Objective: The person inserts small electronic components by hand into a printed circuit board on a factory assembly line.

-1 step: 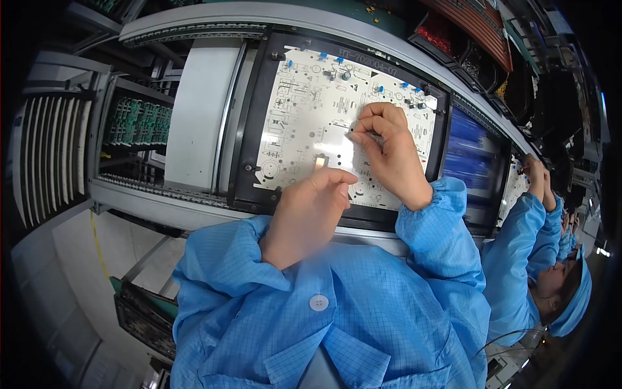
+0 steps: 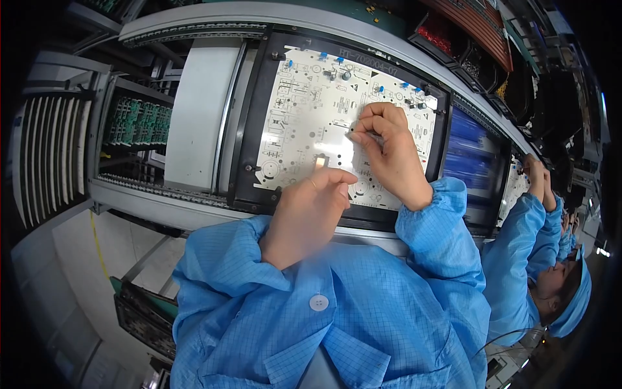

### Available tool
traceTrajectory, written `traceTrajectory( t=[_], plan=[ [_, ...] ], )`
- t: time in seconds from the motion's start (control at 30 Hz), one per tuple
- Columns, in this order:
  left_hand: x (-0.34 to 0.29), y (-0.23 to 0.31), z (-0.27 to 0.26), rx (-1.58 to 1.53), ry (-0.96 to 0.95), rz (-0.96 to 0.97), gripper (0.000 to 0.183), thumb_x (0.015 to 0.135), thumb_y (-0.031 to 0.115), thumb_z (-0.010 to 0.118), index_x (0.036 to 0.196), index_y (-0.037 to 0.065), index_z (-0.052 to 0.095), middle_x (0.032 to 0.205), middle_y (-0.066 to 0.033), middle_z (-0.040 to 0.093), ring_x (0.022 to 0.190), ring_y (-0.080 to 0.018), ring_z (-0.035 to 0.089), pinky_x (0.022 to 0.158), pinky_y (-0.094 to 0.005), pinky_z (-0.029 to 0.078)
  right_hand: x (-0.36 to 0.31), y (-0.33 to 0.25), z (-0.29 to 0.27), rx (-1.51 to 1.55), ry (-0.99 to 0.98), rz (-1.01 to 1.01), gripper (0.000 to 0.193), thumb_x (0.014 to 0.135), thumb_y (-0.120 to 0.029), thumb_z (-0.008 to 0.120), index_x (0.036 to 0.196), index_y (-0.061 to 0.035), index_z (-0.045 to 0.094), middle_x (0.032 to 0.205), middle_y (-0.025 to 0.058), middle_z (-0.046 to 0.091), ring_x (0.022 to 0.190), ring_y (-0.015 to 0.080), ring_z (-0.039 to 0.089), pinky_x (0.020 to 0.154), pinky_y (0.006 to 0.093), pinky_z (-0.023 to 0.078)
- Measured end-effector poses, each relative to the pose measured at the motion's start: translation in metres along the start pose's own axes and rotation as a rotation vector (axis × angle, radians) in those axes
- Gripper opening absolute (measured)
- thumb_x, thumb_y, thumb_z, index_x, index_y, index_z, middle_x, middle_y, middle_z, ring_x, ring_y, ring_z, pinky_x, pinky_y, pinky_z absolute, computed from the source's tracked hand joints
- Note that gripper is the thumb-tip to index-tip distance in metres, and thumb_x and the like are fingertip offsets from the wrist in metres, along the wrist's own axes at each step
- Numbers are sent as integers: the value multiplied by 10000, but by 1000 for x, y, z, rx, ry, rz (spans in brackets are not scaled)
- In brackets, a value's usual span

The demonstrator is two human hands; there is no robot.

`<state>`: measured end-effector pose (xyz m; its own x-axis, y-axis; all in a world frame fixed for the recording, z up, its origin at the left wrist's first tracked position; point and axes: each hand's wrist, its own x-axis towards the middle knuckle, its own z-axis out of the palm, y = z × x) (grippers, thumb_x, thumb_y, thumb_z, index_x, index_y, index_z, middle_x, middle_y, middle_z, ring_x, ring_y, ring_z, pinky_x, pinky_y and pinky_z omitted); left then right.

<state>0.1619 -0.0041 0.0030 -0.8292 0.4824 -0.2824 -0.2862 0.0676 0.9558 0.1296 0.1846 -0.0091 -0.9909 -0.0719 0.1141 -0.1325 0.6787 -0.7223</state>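
A white printed circuit board (image 2: pixel 295 123) lies in a black carrier frame (image 2: pixel 251 139) in front of me. Small blue components (image 2: pixel 340 60) and dark cylindrical capacitors (image 2: pixel 346 76) stand along its far side. Over the middle of the board, my right hand (image 2: pixel 396 155) is closed in a pinch, with a tiny dark component (image 2: pixel 350 135) at the fingertips, close to the board's surface. My left hand (image 2: pixel 308 211) hovers at the board's near edge, its fingers curled and closed toward the thumb. Whatever it may hold is hidden.
Metal conveyor rails (image 2: pixel 194 211) run along the near and far sides of the carrier. Component bins (image 2: pixel 435 40) stand beyond the far rail. A rack of green circuit boards (image 2: pixel 139 123) is at the left. To the right, a co-worker in a blue cap (image 2: pixel 575 298) works over another board.
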Motion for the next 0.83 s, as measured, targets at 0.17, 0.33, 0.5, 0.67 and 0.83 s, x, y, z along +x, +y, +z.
traceTrajectory(
  t=[0.17, 0.33, 0.5, 0.67, 0.83],
  plan=[
    [0, 0, -1, -8, -13, -32, 186, 989, 105, 509, 1129, 24, 601, 798, 18, 596, 649, 0, 451, 581, -161, 383, -5, -4, 5, -60, 60, -40, 122, 766, 50, 687, 863, 25, 617, 1027, 117, 557, 1012, 278, 516, 864, 329, 452],
    [-1, 4, -2, 7, -23, -21, 188, 992, 98, 501, 1132, 19, 599, 793, 13, 593, 642, -4, 442, 570, -164, 374, -13, -5, 12, -188, 137, -180, 206, 735, 60, 678, 917, -8, 610, 976, 125, 570, 950, 306, 531, 815, 361, 459],
    [-3, 10, -19, -19, 139, 53, 164, 960, 63, 525, 1078, 7, 624, 841, -33, 627, 699, -64, 519, 626, -213, 431, -15, -7, 3, -209, 91, -212, 227, 787, 63, 637, 997, -12, 595, 988, 131, 585, 960, 296, 559, 829, 348, 467],
    [10, 2, -80, 533, 615, 408, 205, 929, 25, 518, 1116, 4, 600, 1040, -113, 610, 939, -174, 593, 774, -273, 477, -28, -1, -58, 13, 315, 81, 201, 873, 48, 571, 1068, 0, 585, 996, 129, 617, 877, 233, 607, 800, 303, 481],
    [4, -7, -109, 601, 466, 7, 339, 969, 124, 481, 1288, 12, 513, 1244, -167, 563, 1057, -253, 576, 804, -298, 483, -28, 18, -98, -108, 298, 170, 112, 895, 22, 568, 998, 13, 611, 910, 116, 644, 828, 182, 627, 722, 264, 488]
  ],
)
